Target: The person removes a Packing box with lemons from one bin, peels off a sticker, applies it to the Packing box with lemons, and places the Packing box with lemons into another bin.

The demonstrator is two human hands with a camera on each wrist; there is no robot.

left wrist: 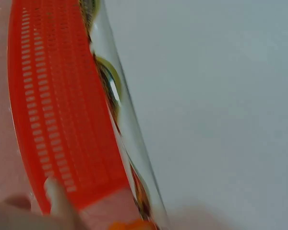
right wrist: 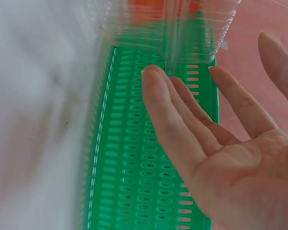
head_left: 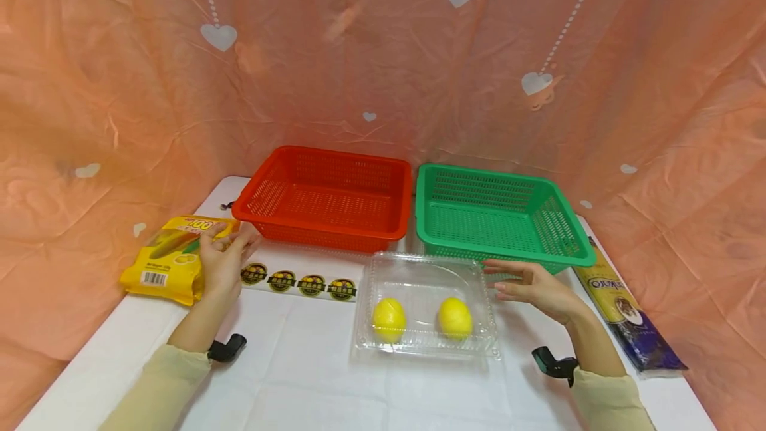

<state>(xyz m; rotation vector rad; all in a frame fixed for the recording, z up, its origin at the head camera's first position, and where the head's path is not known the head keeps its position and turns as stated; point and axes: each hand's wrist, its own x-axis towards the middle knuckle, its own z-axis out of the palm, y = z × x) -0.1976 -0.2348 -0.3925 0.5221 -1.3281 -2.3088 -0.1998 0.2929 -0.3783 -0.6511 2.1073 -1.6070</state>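
Observation:
A clear plastic clamshell box [head_left: 427, 271] sits on the white table with two yellow lemons [head_left: 389, 320] inside, set apart from each other. Beside its right edge my right hand [head_left: 538, 288] hovers with fingers extended and nothing in its grasp. The right wrist view shows that open palm [right wrist: 240, 158] with fingertips close to the clear plastic [right wrist: 173, 28]. My left hand [head_left: 223, 261] is by the right side of a yellow snack bag [head_left: 170, 258], fingers loosely bent and holding nothing visible; whether it touches the bag cannot be told.
A red basket [head_left: 335, 243] and a green basket [head_left: 427, 235] stand side by side at the back. Before the red one lies a clear strip with round dark-and-gold labels [head_left: 311, 285]. A gold-and-purple packet [head_left: 628, 311] lies along the right edge. A peach curtain [head_left: 359, 52] hangs behind.

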